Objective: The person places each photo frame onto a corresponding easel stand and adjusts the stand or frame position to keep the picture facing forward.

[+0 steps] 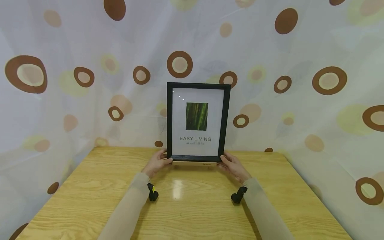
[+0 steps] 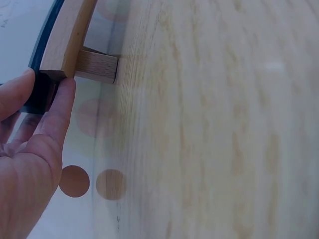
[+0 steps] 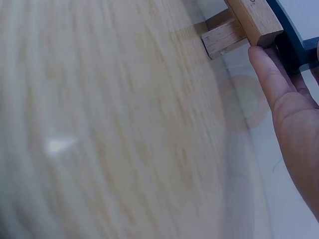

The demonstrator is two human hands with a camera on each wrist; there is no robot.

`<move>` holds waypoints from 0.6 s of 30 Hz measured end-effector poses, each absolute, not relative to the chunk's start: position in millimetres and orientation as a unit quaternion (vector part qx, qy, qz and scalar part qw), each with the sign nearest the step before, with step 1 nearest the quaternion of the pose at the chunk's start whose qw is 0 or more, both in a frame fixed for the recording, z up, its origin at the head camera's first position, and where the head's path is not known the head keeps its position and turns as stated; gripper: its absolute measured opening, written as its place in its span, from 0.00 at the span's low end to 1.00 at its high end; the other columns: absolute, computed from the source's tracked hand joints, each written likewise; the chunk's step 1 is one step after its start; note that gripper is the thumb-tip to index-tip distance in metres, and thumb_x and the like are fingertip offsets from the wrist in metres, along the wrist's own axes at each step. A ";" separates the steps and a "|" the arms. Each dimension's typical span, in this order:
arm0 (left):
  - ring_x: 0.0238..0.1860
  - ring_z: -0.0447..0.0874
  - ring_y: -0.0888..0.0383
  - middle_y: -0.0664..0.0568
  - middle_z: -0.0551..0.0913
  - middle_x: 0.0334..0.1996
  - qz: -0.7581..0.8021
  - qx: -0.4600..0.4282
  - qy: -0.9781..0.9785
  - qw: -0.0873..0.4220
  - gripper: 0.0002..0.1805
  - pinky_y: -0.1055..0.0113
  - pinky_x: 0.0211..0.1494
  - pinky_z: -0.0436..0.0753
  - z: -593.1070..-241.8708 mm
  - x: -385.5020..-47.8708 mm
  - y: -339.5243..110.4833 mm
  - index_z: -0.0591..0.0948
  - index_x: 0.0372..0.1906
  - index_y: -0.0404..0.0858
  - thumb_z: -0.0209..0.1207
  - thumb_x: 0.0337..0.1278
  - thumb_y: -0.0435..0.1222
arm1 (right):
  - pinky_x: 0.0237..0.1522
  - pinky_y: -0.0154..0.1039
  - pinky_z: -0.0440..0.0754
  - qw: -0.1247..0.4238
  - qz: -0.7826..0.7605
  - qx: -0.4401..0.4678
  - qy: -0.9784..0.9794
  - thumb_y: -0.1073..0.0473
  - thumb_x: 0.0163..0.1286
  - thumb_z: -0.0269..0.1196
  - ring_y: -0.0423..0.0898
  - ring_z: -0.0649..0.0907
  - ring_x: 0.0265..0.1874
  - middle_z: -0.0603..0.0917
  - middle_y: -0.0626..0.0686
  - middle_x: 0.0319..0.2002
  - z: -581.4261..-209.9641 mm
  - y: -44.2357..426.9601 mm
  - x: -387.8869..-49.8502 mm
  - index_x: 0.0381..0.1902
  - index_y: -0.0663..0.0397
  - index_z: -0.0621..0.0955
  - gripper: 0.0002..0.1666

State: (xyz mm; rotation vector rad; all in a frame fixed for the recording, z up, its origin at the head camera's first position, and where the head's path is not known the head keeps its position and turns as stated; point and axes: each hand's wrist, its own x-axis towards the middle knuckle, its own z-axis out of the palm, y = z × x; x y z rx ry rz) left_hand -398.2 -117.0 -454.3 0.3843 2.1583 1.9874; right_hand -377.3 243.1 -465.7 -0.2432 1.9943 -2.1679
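A black-bordered picture frame (image 1: pixel 196 95) stands upright with a slight lean, showing a green bamboo-like picture and the words "EASY LIVING". Beneath its lower edge runs a light wooden stand (image 1: pixel 189 163), whose short foot (image 2: pixel 98 64) reaches the tabletop in the left wrist view. My left hand (image 1: pixel 155 164) grips the lower left corner, thumb at the front, a fingertip touching the end of the stand. At the lower right corner my right hand (image 1: pixel 235 167) grips the frame, with one fingertip against the stand's end (image 3: pixel 259 30). Fingers behind the frame are partly hidden.
A glossy wooden table (image 1: pixel 192 213) lies under both forearms. Close behind the frame hangs a white curtain (image 1: pixel 144 116) with brown and yellow spots, and it also borders the table on both sides. Black wrist cameras (image 1: pixel 238 195) sit on the sleeves.
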 end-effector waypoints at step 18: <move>0.71 0.61 0.37 0.32 0.59 0.72 0.681 0.165 0.704 0.116 0.34 0.49 0.69 0.72 -457.1 -395.6 -127.2 0.52 0.77 0.32 0.49 0.70 0.24 | 0.67 0.46 0.72 0.097 -0.730 -0.095 0.670 0.55 0.80 0.48 0.59 0.65 0.70 0.51 0.64 0.77 -466.7 239.3 -376.4 0.78 0.60 0.43 0.39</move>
